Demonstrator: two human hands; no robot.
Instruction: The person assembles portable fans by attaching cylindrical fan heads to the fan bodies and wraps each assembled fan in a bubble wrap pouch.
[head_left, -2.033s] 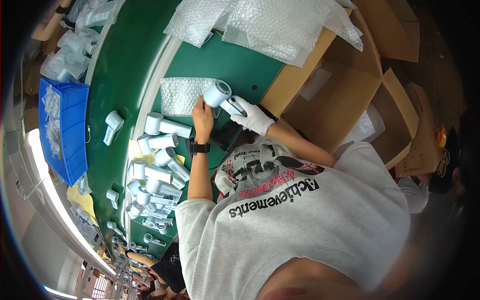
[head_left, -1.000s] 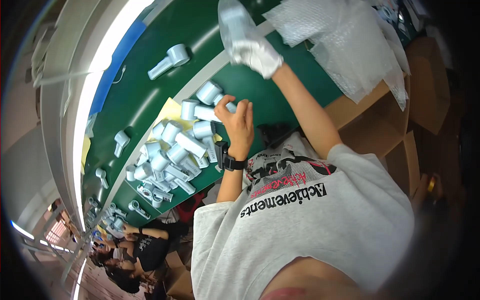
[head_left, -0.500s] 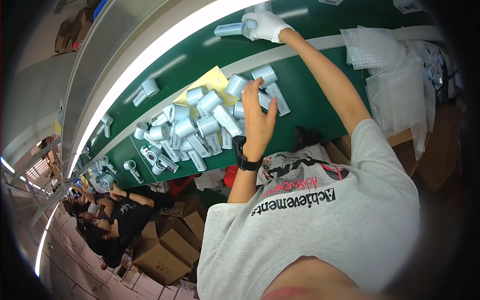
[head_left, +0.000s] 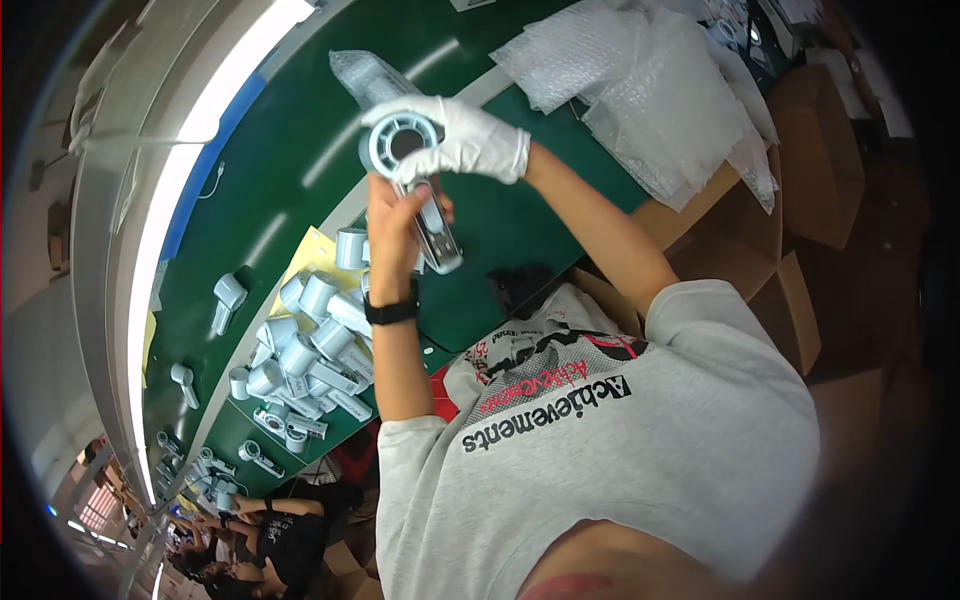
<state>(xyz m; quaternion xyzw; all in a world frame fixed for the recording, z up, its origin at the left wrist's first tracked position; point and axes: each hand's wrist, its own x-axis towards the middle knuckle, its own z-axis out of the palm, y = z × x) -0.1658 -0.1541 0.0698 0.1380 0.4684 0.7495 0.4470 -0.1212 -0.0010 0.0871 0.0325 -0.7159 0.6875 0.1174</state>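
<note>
Both my hands hold a light-blue handheld fan (head_left: 438, 240) above the near edge of the green work surface, its round head up and its handle slanting toward me. White-gloved, my right hand (head_left: 470, 142) curls around the ring-shaped head from the right. My bare left hand (head_left: 391, 228), with a black band at the wrist, closes on the handle just under the head. Beyond the gloved fingers lies a clear bubble-wrap sleeve (head_left: 362, 78); its lower end is hidden by the hand. To the left, a heap of similar fans (head_left: 300, 352) lies partly on a yellow sheet (head_left: 318, 248).
Bubble-wrap bags (head_left: 640, 95) are spread at the right of the green table (head_left: 545, 190). Open cardboard boxes (head_left: 735, 225) stand below them. Single fans (head_left: 228, 292) lie along the green belt at left. Farther down the line, a person in black (head_left: 285, 530) sits working.
My right hand has come back from the far belt with a fan. My left hand has left the heap and gripped the handle. The whole view has turned.
</note>
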